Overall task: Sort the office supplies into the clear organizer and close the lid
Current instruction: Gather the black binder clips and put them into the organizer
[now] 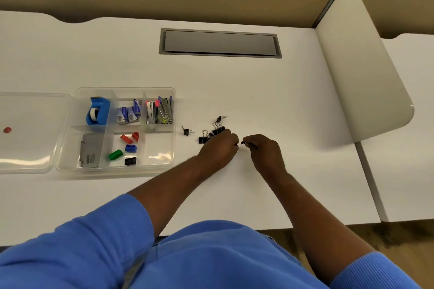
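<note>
On the white desk [258,89], just right of the six-compartment clear organizer [124,88], four black binder clips [218,129] lie loose. My right hand [265,152] pinches one more small clip [242,142]. My left hand [219,150] curls over the cluster (contents: cannot tell). One lid [35,124] lies open, left of the organizer.

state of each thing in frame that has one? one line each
clear organizer: open, partly filled.
lid: open, lying flat left of it.
binder clips: loose on the table, unsorted.
small black clip: pinched by right hand.
left hand: fingers curled beside the clips; grip unclear.
cable hatch: shut.
</note>
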The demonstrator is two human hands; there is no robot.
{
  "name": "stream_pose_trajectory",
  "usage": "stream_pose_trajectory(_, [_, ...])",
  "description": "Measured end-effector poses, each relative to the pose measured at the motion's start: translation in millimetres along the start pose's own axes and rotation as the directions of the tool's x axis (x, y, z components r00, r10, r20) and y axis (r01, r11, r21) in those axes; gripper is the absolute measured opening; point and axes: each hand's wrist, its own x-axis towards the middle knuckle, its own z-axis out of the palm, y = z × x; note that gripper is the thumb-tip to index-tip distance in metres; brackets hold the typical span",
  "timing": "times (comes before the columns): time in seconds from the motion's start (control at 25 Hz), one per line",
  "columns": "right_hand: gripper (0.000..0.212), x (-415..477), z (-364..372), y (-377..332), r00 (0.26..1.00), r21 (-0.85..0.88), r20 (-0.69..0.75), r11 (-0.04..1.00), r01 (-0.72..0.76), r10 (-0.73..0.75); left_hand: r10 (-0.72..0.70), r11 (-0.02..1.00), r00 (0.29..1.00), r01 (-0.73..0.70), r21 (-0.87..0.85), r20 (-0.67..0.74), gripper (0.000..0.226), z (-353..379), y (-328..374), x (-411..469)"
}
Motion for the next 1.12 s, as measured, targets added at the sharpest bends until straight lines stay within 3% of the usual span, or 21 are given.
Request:
stream_pose_trajectory(0.28, [0.025, 29.0, 40.2, -91.8, 0.988, 0.189, 0.051, 0.973, 0.131, -0.143, -0.108, 0.994, 0.953, 0.095, -0.061, -0.282, 0.019, -86.0, -53.0, -50.8])
stream_pose_trajectory(0.4, [0.025, 28.4, 67.1, -133.9, 0.971, 0.175, 0.183, 0.977, 0.12, -0.152, -0.278, 0.959, 0.902, 0.241, -0.149, -0.331, 0.015, -108.2, -87.7, -82.8])
stream_pose_trajectory(0.52, [0.021, 21.6, 94.0, -172.0, 0.943, 0.158, 0.318, 0.986, 0.045, -0.094, -0.462, 0.868, 0.846, 0.37, -0.332, -0.264, 0.012, -121.2, -112.6, -109.9])
stream_pose_trajectory(0.64, [0.015, 18.2, 110.1, -195.6, 0.934, 0.178, 0.356, 0.98, -0.088, 0.019, -0.537, 0.783, 0.829, 0.421, -0.458, -0.157, 0.011, -128.0, -120.8, -122.1])
stream_pose_trajectory(0.84, [0.014, 11.2, 122.3, -213.9, 0.949, 0.057, 0.312, 0.997, -0.061, 0.04, -0.572, 0.688, 0.818, 0.442, -0.575, -0.056, 0.013, -139.2, -131.3, -133.5])
stream_pose_trajectory(1.0, [0.01, 4.3, 125.0, -218.6, 0.963, 0.056, 0.263, 0.995, -0.082, 0.064, -0.633, 0.48, 0.772, 0.45, -0.753, 0.058, 0.029, -146.2, -136.7, -138.0])
stream_pose_trajectory(1.12, [0.011, -1.9, 122.7, -215.4, 0.972, 0.096, 0.226, 0.992, -0.08, 0.056, -0.621, 0.466, 0.781, 0.44, -0.768, 0.07, 0.043, -145.2, -140.5, -136.0])
